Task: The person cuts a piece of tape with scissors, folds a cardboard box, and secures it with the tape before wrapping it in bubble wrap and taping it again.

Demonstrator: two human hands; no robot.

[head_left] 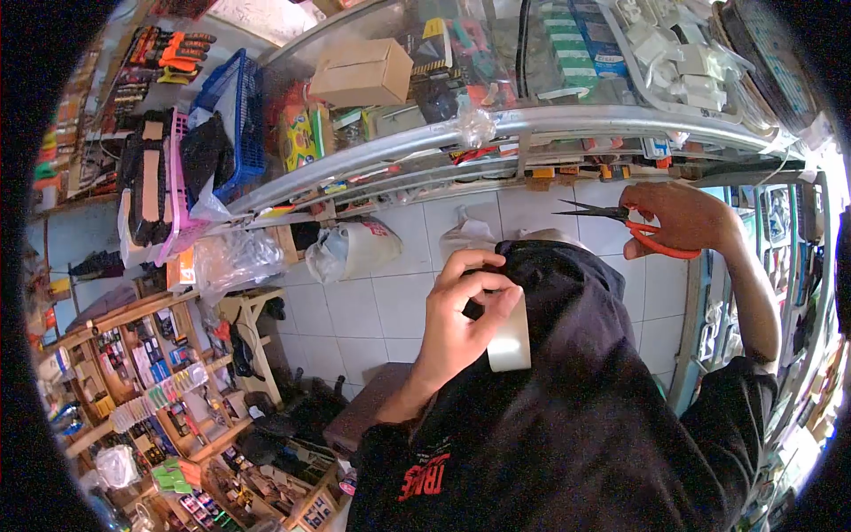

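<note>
- The left hand (pixel 461 306) is curled shut on a fold of black cloth (pixel 567 372), thumb on top and fingers tucked underneath, pinching it against a roll of pale tape (pixel 511 341)
- The roll of tape sits just below the left hand's fingers, its flat side facing the camera, half covered by the cloth
- The black cloth drapes from the left hand down across the lower middle of the view, with red lettering (pixel 421 479) near its lower edge
- The right hand (pixel 683 217) is closed around the orange handles of a pair of scissors (pixel 620 217), held up near the counter edge, well apart from the left hand
- The scissors point left, dark blades slightly parted, touching nothing
- A glass counter (pixel 550 124) runs across the top, with a cardboard box (pixel 362 73) lying on it
- A blue basket (pixel 235 106) stands at the left end of the counter
- White floor tiles (pixel 372 301) show below, with a wooden rack (pixel 133 355) of small goods at lower left
</note>
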